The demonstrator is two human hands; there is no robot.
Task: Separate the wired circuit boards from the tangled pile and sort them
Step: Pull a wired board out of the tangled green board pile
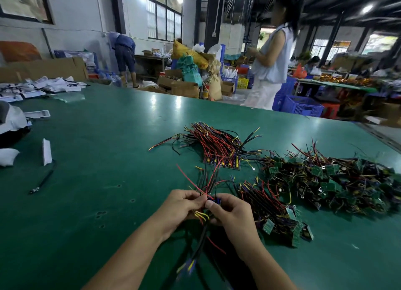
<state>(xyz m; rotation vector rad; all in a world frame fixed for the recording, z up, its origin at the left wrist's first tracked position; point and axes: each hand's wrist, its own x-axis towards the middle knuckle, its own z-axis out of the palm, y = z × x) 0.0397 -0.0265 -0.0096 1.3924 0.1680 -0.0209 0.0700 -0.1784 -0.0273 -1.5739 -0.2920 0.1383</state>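
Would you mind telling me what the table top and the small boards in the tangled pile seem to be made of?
Table top: likely a green rubber or vinyl mat, semi-gloss, since lamps reflect softly. Boards: probably fibreglass laminate, green coated, with flat stiff edges.

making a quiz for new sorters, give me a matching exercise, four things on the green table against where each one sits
1 tangled pile
2 fanned bundle
3 wired board
4 white block

a pinched between left hand and right hand
b left side of the table
c right side of the table
d centre, beyond the hands

Pairs: 1-c, 2-d, 3-a, 4-b
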